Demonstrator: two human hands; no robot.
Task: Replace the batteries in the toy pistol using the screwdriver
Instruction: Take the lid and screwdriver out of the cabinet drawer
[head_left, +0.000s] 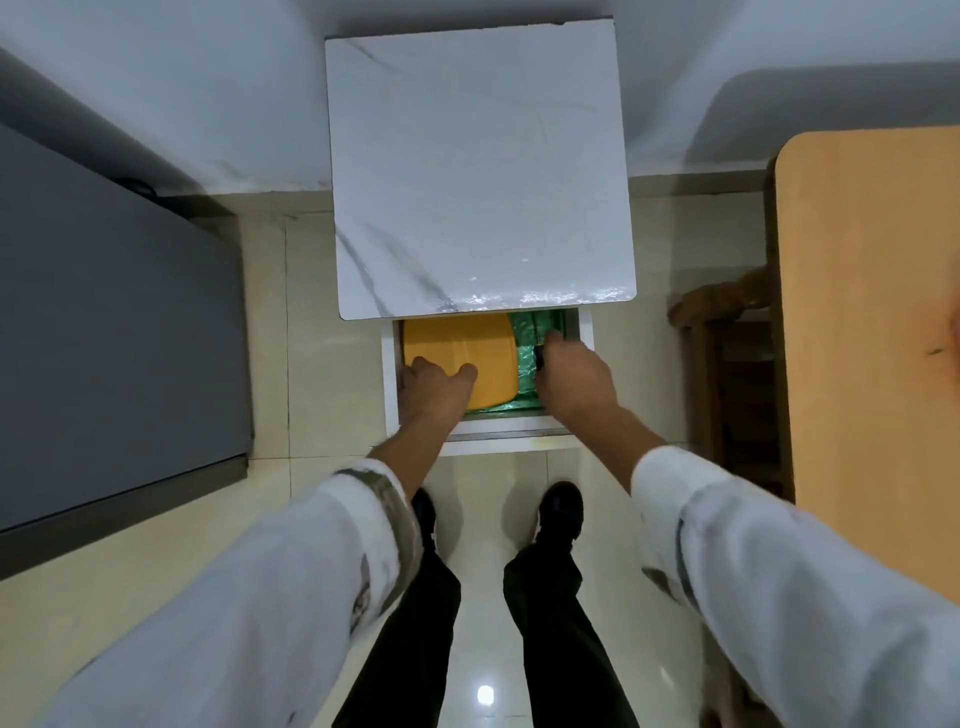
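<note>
Directly below the front edge of a white marble-patterned surface (483, 182), a shallow white drawer (388, 384) is seen pulled open. A flat orange plastic case (467, 343) is lodged in its left part, and crinkled green foil (530, 325) is spread across the right part. The near left corner of the case is grasped by the left hand (434, 387), the thumb laid over the top and the fingers hooked round the edge. A small dark object (540, 358) is clenched in the curled fingers of the right hand (571, 382), just above the foil beside the case; whether it is the toy pistol or the screwdriver cannot be told.
</note>
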